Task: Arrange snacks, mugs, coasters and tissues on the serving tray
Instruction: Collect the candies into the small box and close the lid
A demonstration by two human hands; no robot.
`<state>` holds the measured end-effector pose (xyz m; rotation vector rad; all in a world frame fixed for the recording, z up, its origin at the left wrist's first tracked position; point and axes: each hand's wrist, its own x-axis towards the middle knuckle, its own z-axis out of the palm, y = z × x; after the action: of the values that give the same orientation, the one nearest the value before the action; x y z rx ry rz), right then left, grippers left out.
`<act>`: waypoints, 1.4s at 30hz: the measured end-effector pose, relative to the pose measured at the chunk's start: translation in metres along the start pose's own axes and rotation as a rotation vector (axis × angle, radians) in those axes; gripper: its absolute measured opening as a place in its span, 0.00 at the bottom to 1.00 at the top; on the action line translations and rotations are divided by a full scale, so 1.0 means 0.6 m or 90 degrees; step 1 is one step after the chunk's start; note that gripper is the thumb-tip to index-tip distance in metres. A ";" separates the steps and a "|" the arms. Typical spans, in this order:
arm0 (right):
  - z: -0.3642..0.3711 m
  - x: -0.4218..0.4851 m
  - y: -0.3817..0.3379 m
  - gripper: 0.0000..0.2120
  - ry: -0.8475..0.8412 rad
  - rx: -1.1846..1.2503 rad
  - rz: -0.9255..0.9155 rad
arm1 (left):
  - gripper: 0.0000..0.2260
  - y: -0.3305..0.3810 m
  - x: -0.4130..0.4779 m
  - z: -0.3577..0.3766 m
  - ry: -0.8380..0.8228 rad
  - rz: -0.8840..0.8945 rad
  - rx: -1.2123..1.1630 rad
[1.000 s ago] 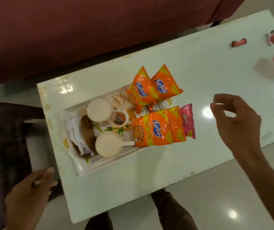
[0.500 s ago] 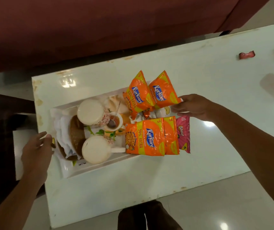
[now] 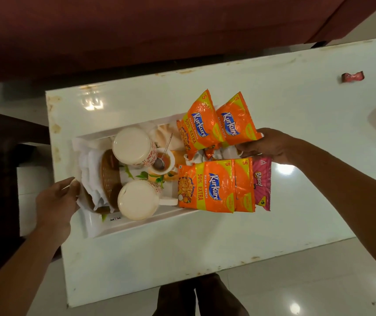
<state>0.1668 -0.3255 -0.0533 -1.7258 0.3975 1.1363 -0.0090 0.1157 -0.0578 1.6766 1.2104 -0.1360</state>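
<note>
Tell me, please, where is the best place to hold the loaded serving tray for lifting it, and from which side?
Probably by its two short ends, one hand each side. The serving tray is long and full, so end grips should keep it level. The left hand and right hand are already at those ends.

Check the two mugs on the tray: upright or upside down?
Upside down: both mugs show flat, closed bases facing up, no open mouth.

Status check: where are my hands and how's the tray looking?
Left hand gripping the left end of the serving tray, right hand at its right end. Mugs, tissues, snack packets loaded. Nothing blocking.
</note>
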 end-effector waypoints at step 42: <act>-0.308 -0.198 0.049 0.37 0.123 0.010 -0.043 | 0.12 0.150 -0.241 0.220 -0.035 0.097 -0.044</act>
<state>0.1795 -0.5254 0.0419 -1.8274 0.4616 0.9193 0.0456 -0.0762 0.0238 1.6874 1.0313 -0.0448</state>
